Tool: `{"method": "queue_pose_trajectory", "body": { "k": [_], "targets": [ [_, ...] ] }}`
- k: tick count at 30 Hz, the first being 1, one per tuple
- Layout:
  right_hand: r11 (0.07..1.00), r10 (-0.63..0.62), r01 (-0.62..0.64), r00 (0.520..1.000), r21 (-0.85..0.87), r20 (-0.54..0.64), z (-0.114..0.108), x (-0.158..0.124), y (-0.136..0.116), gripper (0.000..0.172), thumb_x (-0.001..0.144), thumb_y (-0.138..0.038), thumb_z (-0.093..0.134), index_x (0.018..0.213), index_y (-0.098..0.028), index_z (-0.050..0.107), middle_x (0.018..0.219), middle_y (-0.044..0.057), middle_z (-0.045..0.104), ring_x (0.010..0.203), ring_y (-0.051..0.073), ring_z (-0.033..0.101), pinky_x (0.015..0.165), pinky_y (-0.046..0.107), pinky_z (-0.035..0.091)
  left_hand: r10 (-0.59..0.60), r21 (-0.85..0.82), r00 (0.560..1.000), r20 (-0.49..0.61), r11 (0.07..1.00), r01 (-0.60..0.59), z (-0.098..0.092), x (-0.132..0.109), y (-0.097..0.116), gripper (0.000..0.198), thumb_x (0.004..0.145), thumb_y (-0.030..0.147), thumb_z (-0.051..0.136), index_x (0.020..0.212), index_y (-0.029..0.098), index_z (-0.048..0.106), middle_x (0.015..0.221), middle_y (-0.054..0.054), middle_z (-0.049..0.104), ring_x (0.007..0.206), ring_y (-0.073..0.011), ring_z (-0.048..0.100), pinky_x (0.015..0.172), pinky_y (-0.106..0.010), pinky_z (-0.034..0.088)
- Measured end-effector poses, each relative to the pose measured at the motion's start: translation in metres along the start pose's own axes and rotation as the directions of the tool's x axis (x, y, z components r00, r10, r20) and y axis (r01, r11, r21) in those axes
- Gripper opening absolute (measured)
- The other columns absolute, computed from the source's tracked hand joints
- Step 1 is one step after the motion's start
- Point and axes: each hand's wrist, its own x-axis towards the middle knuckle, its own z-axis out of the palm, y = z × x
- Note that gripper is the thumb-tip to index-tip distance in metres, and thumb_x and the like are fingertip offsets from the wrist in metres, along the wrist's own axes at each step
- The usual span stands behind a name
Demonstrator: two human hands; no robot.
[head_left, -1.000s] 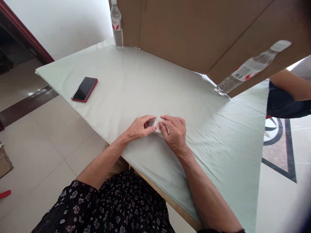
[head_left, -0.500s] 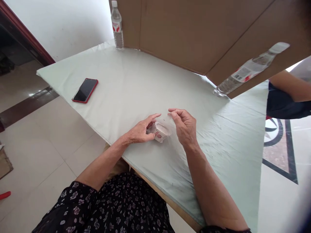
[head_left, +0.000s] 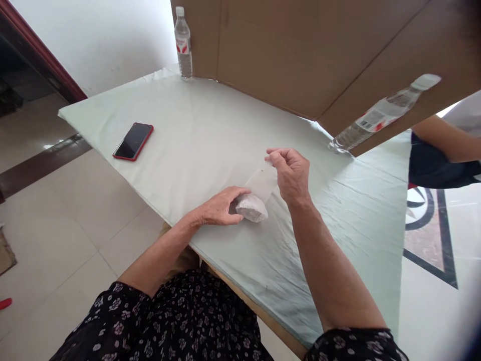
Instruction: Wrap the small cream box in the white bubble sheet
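"What is everything sitting on?"

"A table [head_left: 210, 125] covered with a pale green cloth, creased towards my right."

"And on the cloth?"

"A red phone [head_left: 133, 141] lies screen up near the left edge. A brown cardboard screen [head_left: 293, 55] stands along the back, with one water bottle [head_left: 184, 44] at its far corner and a second bottle [head_left: 379, 118] at its right end. Near me, a small white bundle [head_left: 251, 208] lies under my left hand [head_left: 220, 208]."

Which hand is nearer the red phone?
Left. The left hand holds the white packet, to the right of the phone; the right hand is farther right, pinching a translucent strip.
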Motion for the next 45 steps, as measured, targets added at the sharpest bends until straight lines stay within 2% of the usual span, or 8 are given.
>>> {"method": "queue_pose_trajectory", "body": {
  "k": [7,17,22,27,31,35,41,45],
  "targets": [
    [0.995,-0.095,0.095,0.995,0.007,-0.027,0.001,0.021,-0.002,0.012,0.089,-0.028,0.058,0.081,-0.022,0.065,0.088,0.003,0.072,0.08,0.015,0.066,0.08,0.035,0.053,-0.011,0.001,1.0,0.021,1.0,0.011,-0.002,0.001,0.001,0.057,0.075,0.029,0.071,0.129,0.02,0.058,0.125,-0.012,0.061,0.11,-0.0259,0.06,0.097,-0.042,0.05],
    [0.994,-0.101,0.098,0.992,-0.053,-0.074,-0.013,0.043,0.009,0.014,0.089,-0.032,0.062,0.08,-0.023,0.066,0.073,0.0,0.068,0.067,0.016,0.06,0.069,0.035,0.052,-0.17,-0.284,0.985,-0.019,0.946,0.157,-0.003,0.002,-0.002,0.054,0.072,0.029,0.07,0.123,0.017,0.053,0.11,-0.008,0.061,0.089,-0.0172,0.059,0.082,-0.034,0.05],
    [0.973,-0.154,0.124,0.977,-0.195,-0.15,-0.024,0.022,-0.008,0.004,0.088,-0.028,0.062,0.089,-0.024,0.063,0.084,0.001,0.066,0.076,0.018,0.062,0.074,0.037,0.052,-0.195,-0.372,0.977,-0.092,0.917,0.148,0.002,0.005,-0.006,0.049,0.072,0.023,0.068,0.117,0.018,0.051,0.104,-0.006,0.062,0.084,-0.0143,0.057,0.078,-0.031,0.048],
    [0.916,-0.301,0.216,0.928,-0.339,-0.22,-0.036,-0.032,-0.035,0.012,0.089,-0.027,0.06,0.101,-0.024,0.063,0.097,0.003,0.069,0.086,0.019,0.064,0.085,0.039,0.051,-0.277,-0.41,0.954,-0.115,0.888,0.208,0.004,0.007,-0.005,0.032,0.075,0.028,0.067,0.103,0.017,0.058,0.089,-0.001,0.061,0.077,-0.012,0.056,0.072,-0.027,0.047],
    [0.923,-0.129,0.13,0.991,-0.363,0.027,-0.038,-0.065,-0.033,0.015,0.088,-0.036,0.061,0.085,-0.022,0.066,0.077,0.0,0.068,0.07,0.016,0.061,0.071,0.032,0.051,-0.324,-0.4,0.932,-0.163,0.885,0.238,0.003,0.008,-0.003,0.02,0.076,0.032,0.065,0.085,0.016,0.06,0.078,0.001,0.059,0.069,-0.0097,0.052,0.064,-0.023,0.041],
    [0.902,0.067,0.03,0.976,-0.43,0.209,-0.028,-0.074,-0.018,0.026,0.086,-0.046,0.062,0.082,-0.021,0.066,0.079,0.002,0.071,0.066,0.016,0.06,0.067,0.032,0.047,-0.333,-0.396,0.92,-0.209,0.888,0.231,0.004,0.009,-0.002,0.015,0.071,0.03,0.062,0.076,0.016,0.058,0.07,0.004,0.056,0.062,-0.0083,0.048,0.058,-0.022,0.037],
    [0.876,0.057,0.032,0.984,-0.481,0.169,-0.011,-0.068,-0.01,0.019,0.083,-0.037,0.056,0.078,-0.021,0.065,0.077,0.003,0.069,0.064,0.016,0.056,0.068,0.032,0.042,-0.345,-0.421,0.907,-0.242,0.879,0.222,0.003,0.009,-0.007,0.009,0.065,0.023,0.059,0.071,0.016,0.058,0.065,0.005,0.056,0.059,-0.0078,0.047,0.056,-0.021,0.036],
    [0.95,0.19,-0.169,0.98,-0.264,0.056,-0.024,-0.068,0.0,0.021,0.082,-0.038,0.054,0.074,-0.02,0.063,0.069,0.001,0.065,0.065,0.016,0.056,0.066,0.03,0.043,-0.356,-0.377,0.846,-0.397,0.903,0.204,0.001,0.01,-0.014,0.004,0.064,0.018,0.056,0.067,0.016,0.058,0.074,0.001,0.063,0.065,-0.0099,0.054,0.061,-0.022,0.042]
  ]
}}
